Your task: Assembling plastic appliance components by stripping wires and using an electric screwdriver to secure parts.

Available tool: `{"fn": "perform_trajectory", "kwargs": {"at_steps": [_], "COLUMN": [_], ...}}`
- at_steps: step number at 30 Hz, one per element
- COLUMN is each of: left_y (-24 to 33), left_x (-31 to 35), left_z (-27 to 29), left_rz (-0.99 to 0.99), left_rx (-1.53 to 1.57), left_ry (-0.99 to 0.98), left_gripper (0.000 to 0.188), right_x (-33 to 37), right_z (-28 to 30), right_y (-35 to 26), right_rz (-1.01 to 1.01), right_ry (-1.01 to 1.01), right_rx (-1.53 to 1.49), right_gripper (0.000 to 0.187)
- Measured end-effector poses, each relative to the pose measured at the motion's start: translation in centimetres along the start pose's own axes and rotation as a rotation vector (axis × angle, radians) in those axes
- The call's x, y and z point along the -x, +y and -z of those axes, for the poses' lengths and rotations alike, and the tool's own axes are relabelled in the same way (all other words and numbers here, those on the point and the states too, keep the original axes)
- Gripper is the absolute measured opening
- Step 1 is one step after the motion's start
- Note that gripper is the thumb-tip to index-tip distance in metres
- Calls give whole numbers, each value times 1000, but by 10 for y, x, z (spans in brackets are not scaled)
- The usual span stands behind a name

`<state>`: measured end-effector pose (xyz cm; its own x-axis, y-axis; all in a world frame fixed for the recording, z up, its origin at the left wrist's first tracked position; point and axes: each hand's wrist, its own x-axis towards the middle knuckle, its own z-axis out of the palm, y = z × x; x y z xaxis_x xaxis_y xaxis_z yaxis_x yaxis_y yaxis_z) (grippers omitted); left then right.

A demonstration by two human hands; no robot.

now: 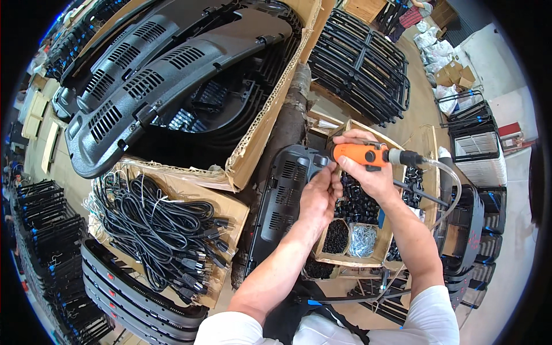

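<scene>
An orange air screwdriver [352,154] lies in my right hand [372,179], whose fingers wrap round its body; a clear hose runs from its back end. Its tip points left, toward the upper end of a black plastic cover [282,198] with slotted vents. At that end my left hand [319,198] is closed in a pinch close to the driver's tip; whatever its fingers hold is hidden. Just right of the cover, a wooden tray [359,262] holds black plastic parts [357,202], small black screws [335,237] and silver screws [362,240].
A large cardboard box [244,167] of black vented covers [144,83] stands at upper left. Below it, coiled black power cords [155,224] lie on cardboard. Stacked black frames [362,63] stand beyond the tray. Curved black panels [132,299] are piled at lower left.
</scene>
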<state>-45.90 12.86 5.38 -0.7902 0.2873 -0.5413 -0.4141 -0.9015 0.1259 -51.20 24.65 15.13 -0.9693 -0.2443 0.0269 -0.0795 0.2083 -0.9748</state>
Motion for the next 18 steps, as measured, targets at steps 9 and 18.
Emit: {"fn": "perform_trajectory", "kwargs": {"at_steps": [9,18], "left_y": [5,19], "left_x": [21,28], "left_z": [39,48], "left_rz": [-57,17], "left_rx": [-119,53], "left_ry": [17,68], "left_gripper": [19,24], "right_x": [-38,-46], "right_z": [0,-26], "right_y": [30,11], "right_rz": [39,-13], "right_ry": [-38,-92], "right_rx": [136,221], "right_gripper": [50,33]}}
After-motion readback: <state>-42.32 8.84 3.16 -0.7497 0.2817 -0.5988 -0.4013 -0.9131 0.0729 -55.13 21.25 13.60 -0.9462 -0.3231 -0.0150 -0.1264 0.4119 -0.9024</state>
